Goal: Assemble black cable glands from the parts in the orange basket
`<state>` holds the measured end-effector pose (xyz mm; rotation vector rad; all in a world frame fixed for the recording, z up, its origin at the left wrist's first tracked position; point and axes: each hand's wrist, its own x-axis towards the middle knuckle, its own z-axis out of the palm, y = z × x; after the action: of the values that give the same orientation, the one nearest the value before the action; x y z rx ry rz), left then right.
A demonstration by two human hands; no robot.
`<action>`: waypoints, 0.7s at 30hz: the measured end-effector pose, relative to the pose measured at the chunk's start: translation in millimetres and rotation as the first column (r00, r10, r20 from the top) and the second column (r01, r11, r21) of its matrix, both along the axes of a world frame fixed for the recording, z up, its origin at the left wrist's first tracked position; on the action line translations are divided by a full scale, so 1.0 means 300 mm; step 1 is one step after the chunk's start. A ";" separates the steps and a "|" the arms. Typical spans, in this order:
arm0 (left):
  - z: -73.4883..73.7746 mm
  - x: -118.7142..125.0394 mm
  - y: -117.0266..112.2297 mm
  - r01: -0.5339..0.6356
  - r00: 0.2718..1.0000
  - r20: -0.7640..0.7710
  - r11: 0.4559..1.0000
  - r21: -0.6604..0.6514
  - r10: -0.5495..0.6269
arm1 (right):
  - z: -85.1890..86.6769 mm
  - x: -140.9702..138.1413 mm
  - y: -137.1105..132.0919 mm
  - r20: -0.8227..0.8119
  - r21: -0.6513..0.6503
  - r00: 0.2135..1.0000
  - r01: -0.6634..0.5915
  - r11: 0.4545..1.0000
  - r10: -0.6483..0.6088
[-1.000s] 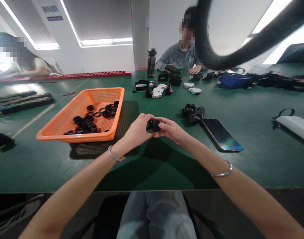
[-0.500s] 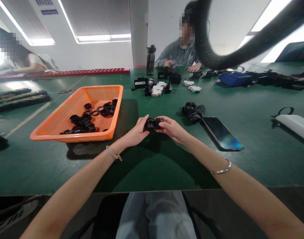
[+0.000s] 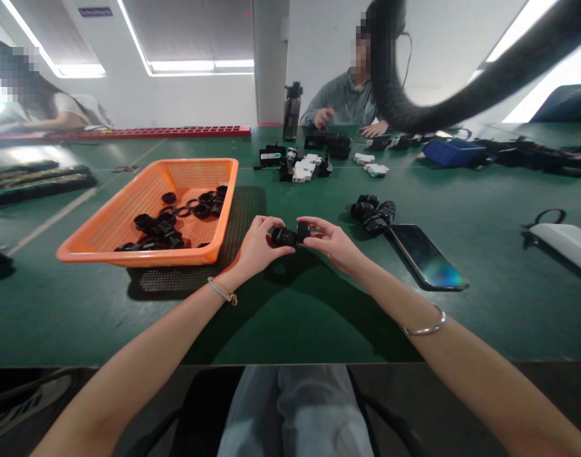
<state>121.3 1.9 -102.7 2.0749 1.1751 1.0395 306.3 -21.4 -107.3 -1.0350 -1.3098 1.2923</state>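
Above the green tabletop, in the head view, my left hand (image 3: 258, 246) closes its fingers and thumb around a black ribbed plastic fitting (image 3: 284, 237), roughly cylindrical and lying sideways. Facing it, my right hand (image 3: 336, 247) pinches a short black cap-like piece (image 3: 303, 231) between thumb and fingers. The two black pieces are end to end, nearly touching, with a narrow gap between them. To the left of my left hand stands an orange plastic basket (image 3: 138, 256) with several black fittings and rings (image 3: 159, 230) inside. Several similar black fittings (image 3: 373, 214) lie in a pile beyond my right hand.
A phone (image 3: 428, 257) lies right of my right hand. Farther back are white and black parts (image 3: 304, 166), a dark bottle (image 3: 292, 111) and a blue item (image 3: 454, 152). A co-worker (image 3: 345, 101) sits opposite. A thick black curved object (image 3: 428, 117) crosses the upper right.
The fitting and the cap-like piece have come slightly apart, and the fitting has tilted in my left hand. The co-worker opposite has raised one hand. The view has shifted a little.
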 end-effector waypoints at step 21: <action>-0.013 0.001 -0.011 0.166 0.984 -0.082 0.980 0.113 -0.157 | -0.017 0.009 0.008 0.171 0.195 0.985 -0.029 0.980 -0.005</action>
<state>121.4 -1.3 -106.7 2.2763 0.9798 0.9867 309.2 -18.8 -112.5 -1.0160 -1.5426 1.0759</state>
